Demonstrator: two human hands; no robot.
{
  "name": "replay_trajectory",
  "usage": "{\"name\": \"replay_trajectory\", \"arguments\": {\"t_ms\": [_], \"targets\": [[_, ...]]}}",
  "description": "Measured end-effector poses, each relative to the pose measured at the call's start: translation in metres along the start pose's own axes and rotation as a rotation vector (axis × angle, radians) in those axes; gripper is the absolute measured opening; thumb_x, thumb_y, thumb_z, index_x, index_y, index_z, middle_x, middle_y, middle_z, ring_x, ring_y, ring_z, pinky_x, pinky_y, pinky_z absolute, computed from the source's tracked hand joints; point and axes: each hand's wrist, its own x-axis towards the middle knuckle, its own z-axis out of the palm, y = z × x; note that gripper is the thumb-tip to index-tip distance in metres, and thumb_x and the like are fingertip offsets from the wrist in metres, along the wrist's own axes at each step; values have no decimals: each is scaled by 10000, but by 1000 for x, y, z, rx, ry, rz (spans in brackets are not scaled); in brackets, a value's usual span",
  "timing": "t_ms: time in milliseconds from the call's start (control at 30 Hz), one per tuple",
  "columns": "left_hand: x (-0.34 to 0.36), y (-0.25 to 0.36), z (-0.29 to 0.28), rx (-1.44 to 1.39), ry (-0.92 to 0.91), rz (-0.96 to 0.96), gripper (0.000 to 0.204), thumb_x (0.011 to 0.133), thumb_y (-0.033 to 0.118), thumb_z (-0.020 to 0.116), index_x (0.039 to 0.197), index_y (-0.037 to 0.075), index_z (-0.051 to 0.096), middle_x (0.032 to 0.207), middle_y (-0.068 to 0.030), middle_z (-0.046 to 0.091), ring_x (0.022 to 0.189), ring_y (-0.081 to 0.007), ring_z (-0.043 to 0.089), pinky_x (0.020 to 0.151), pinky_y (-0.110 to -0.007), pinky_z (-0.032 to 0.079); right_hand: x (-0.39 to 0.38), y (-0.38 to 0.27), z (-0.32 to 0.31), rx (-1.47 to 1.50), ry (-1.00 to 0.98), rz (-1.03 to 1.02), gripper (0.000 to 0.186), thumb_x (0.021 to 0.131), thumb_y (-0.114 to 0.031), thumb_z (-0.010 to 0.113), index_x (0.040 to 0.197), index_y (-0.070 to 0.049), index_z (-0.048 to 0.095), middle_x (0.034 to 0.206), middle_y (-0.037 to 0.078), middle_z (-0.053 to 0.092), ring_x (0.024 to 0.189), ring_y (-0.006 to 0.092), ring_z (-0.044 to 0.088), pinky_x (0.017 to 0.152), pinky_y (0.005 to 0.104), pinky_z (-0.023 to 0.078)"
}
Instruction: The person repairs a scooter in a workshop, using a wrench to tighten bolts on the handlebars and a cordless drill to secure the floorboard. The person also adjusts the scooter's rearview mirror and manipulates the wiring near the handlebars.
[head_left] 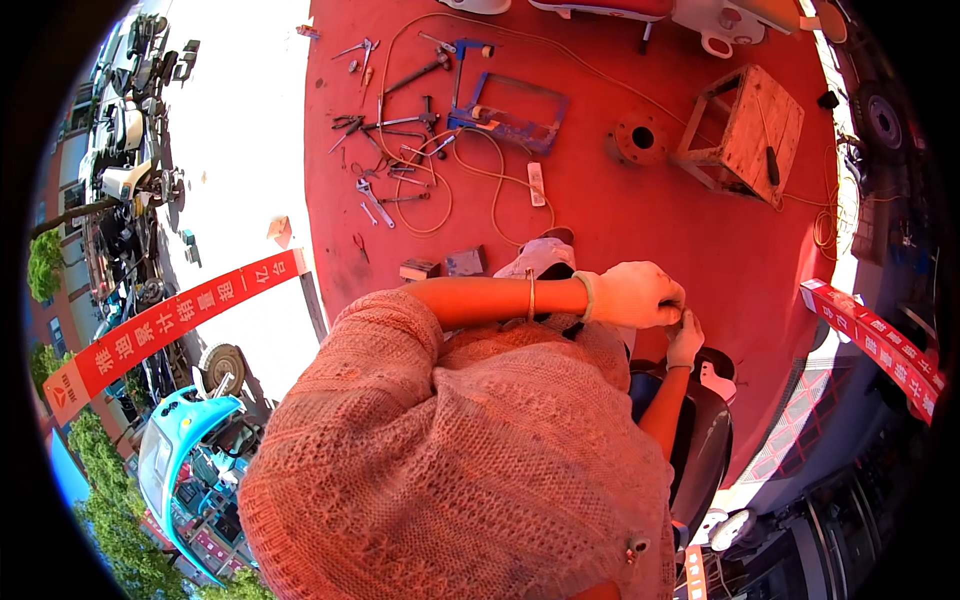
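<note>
My left hand [640, 295], in a pale glove, is raised at the right of my body with its fingers curled. Just below it and to the right, my right hand [686, 338] has its fingertips raised toward it, bent together. Anything between the fingers is too small or hidden to make out. A dark padded seat [700, 440] shows beside my right forearm. My knitted top [450, 450] fills the lower middle.
On the red mat [600, 210] lie several tools [380, 190], a blue metal frame [520, 105], cords, a round metal flange [638, 138] and two blocks [465, 262]. A wooden stool [745, 130] stands upper right. A turquoise vehicle [185, 450] and red banners [170, 310] flank the mat.
</note>
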Motion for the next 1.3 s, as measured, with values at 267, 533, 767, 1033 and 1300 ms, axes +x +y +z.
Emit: {"name": "replay_trajectory", "arguments": {"t_ms": [267,533,767,1033,1300], "targets": [[23,4,-24,-69,231,-46,276,852,305,531,934,71,651,826,-119,659,800,-299,627,724,-397,491,43,-14,-67,-228,-96,175,282,933,-209,524,1092,18,572,911,114,638,744,212,647,622,329,560],[125,33,-11,-121,96,-220,287,896,261,552,994,6,640,764,-78,655,682,-137,645,632,-279,516,79,-45,-154,-45,49,169,227,925,-201,539,1018,2,579,857,101,624,686,215,626,602,361,558],[276,102,37,57,-184,-57,285,905,272,529,982,17,634,752,-89,663,681,-175,656,651,-305,508,91,-52,-223,291,366,96,202,926,-131,512,990,42,594,801,115,624,653,209,627,564,334,543],[434,145,89,102,-394,35,251,890,249,565,985,26,632,777,-63,669,721,-147,653,696,-282,509,124,-73,-274,314,542,63,175,915,-148,515,986,-15,603,737,58,621,589,182,619,509,312,529],[586,206,110,224,-521,170,230,885,211,585,1025,32,622,928,-67,662,863,-150,636,784,-288,500,157,-60,-304,837,742,223,129,861,-54,486,737,-72,515,587,38,492,436,186,527,365,336,456]]}}
